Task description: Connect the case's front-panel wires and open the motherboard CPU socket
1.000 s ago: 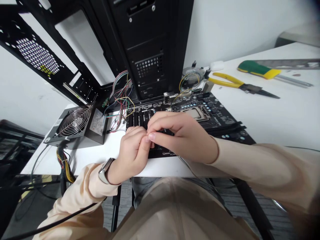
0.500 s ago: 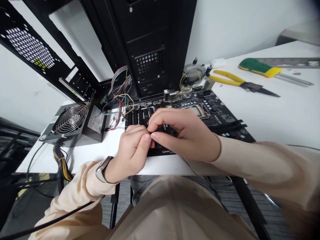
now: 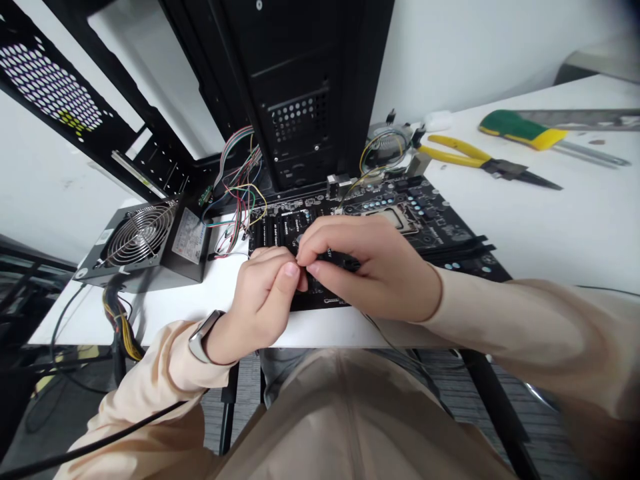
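Both hands meet above the front part of a black motherboard (image 3: 440, 223). My left hand (image 3: 265, 293) is closed, its thumb pressed against curled fingers. Touching it from the right, my right hand (image 3: 375, 270) pinches thumb and forefinger together at the left fingertips. Whatever lies between the fingertips is too small and hidden to name. A thin wire (image 3: 383, 331) comes out below my right hand and hangs over the table's front edge. The processor in its metal socket frame (image 3: 395, 219) shows just behind my right hand.
A power supply (image 3: 150, 243) with a bundle of cables (image 3: 120, 320) sits at the left. Behind the board stands a black computer case (image 3: 310, 60) with loose coloured wires (image 3: 245, 180). Yellow-handled pliers (image 3: 465, 153), a green-yellow screwdriver (image 3: 525, 131) and a metal ruler (image 3: 595, 118) lie right.
The view has shifted slightly. Both hands stay pressed together over the board, with only small movement at the fingertips.
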Action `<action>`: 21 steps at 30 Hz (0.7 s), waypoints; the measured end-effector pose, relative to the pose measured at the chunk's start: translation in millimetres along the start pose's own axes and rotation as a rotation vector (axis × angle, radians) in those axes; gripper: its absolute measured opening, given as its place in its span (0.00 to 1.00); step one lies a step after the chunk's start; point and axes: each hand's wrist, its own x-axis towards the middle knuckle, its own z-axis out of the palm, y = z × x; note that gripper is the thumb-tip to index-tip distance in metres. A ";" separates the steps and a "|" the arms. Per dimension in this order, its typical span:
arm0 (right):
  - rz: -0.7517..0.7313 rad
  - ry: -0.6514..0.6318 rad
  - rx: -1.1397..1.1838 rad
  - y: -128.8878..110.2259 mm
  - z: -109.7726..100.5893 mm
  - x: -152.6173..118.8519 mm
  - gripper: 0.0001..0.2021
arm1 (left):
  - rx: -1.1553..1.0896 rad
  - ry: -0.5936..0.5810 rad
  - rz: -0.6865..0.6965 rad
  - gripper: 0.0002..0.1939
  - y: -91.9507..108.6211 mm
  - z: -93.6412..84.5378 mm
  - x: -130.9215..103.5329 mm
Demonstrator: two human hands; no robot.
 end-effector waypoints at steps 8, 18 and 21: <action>0.029 0.105 -0.160 18.4 -6.6 -0.7 0.08 | -0.194 0.316 -0.225 0.08 -5.5 1.8 2.9; 0.002 0.113 -0.203 22.7 -9.8 -2.2 0.08 | -0.622 0.464 -0.427 0.08 -2.2 -2.0 6.5; 0.006 0.104 -0.213 22.9 -10.4 -2.3 0.09 | -0.695 0.477 -0.444 0.08 -1.0 -3.7 7.8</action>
